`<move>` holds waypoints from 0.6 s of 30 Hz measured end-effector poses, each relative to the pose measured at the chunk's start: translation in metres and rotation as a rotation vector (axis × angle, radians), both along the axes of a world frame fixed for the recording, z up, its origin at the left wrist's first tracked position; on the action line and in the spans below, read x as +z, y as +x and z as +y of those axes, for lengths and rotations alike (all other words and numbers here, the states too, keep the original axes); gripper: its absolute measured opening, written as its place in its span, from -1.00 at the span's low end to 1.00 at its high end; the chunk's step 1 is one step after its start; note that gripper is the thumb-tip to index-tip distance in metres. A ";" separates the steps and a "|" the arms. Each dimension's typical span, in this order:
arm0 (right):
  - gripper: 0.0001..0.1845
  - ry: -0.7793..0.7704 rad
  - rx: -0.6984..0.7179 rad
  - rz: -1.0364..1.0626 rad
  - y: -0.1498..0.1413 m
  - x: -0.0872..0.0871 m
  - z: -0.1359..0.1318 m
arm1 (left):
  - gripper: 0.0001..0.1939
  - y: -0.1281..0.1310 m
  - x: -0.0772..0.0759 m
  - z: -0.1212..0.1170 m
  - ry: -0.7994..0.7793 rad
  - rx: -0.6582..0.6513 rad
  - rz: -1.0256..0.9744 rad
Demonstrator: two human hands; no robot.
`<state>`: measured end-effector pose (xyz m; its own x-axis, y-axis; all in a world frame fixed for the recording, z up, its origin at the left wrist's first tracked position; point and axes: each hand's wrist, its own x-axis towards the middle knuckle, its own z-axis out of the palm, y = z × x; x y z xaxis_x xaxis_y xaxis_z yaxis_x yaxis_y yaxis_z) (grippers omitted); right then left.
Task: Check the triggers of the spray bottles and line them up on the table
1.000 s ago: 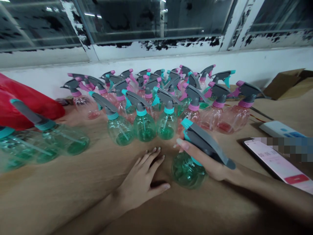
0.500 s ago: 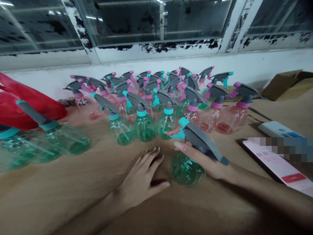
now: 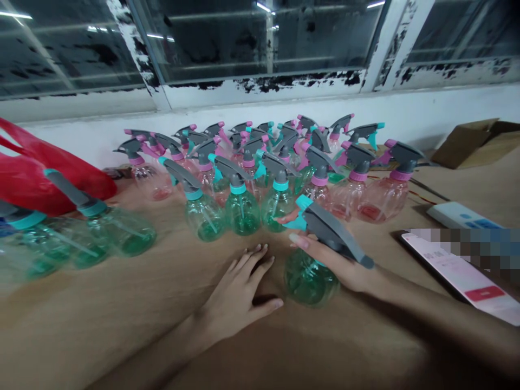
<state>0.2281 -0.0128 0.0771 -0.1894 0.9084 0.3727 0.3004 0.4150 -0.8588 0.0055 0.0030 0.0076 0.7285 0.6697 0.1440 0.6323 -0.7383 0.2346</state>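
Note:
My right hand (image 3: 341, 265) is closed round the neck of a green spray bottle (image 3: 311, 279) with a grey and turquoise trigger head. A fingertip shows by its turquoise trigger, and the bottle stands on or just over the brown table (image 3: 162, 319). Palm down on the table, my left hand (image 3: 239, 290) lies with fingers stretched and thumb apart, holding nothing. Just beyond it are another green spray bottle (image 3: 242, 214) and several like it. Pink spray bottles (image 3: 384, 203) stand among and behind these in a cluster.
More green spray bottles (image 3: 125, 233) stand at the left, before a red plastic bag (image 3: 52, 179). On the right lie a phone (image 3: 450, 265) with a lit screen and a white box-shaped thing (image 3: 459, 214). A cardboard box (image 3: 475, 143) sits by the wall under the windows.
The view has shifted slightly, so the left-hand bottles and bag appear a little further right. Both hands keep their poses, the right still gripping the spray bottle.

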 end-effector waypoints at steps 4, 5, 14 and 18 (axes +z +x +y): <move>-0.72 -0.027 0.050 0.076 -0.009 -0.003 0.000 | -0.29 0.002 0.010 -0.011 -0.063 0.017 -0.081; -0.71 -0.026 0.074 0.098 -0.014 -0.003 0.000 | -0.28 0.000 0.015 -0.015 -0.076 0.020 -0.118; -0.61 0.169 0.227 0.060 -0.131 0.007 0.020 | -0.31 -0.062 0.038 -0.043 0.119 0.368 -0.344; -0.51 0.240 0.306 0.003 -0.176 0.014 0.041 | -0.38 -0.108 0.035 -0.036 0.298 0.473 -0.312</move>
<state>0.0519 0.0284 0.0907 -0.4362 0.6974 0.5686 0.1291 0.6739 -0.7275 -0.1026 -0.0330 0.0422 0.2576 0.8071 0.5312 0.8412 -0.4579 0.2878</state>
